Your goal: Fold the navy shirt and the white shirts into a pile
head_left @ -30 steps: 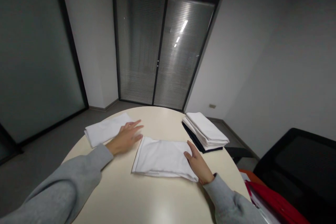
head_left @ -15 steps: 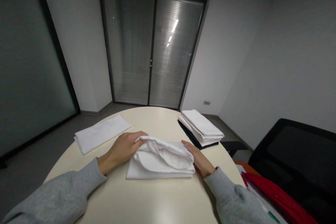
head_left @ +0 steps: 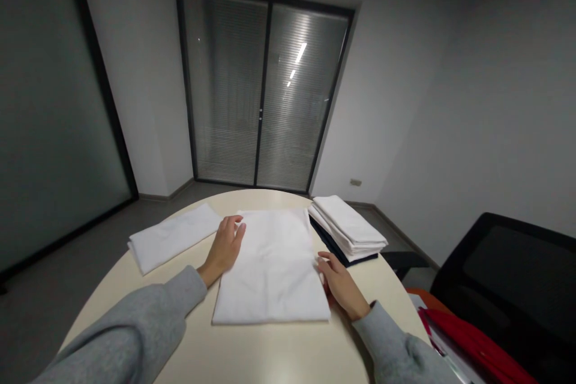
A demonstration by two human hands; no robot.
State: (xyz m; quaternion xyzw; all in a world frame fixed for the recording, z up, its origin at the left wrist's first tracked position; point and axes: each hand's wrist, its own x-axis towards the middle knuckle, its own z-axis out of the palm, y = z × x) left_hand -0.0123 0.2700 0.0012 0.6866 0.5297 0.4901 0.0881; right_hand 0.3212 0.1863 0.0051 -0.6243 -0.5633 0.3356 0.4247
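White cloth (head_left: 274,270) now lies opened out flat on the round table (head_left: 252,354), no longer bunched as it was a moment ago, so it offers a longer, smoother panel to work on; it sits between the hands, the left hand (head_left: 226,246) at its left edge, thumb and fingers apart, the right hand (head_left: 339,285) at its right edge, fingers bent, whether pinching I cannot tell; beyond lie a folded cloth (head_left: 173,237), left, and a white stack (head_left: 348,225), right.

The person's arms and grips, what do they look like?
The left sleeve and right sleeve are long and grey, looking slightly mottled, with snug grey cuffs. The left grip and right grip are bare hands, without gloves.
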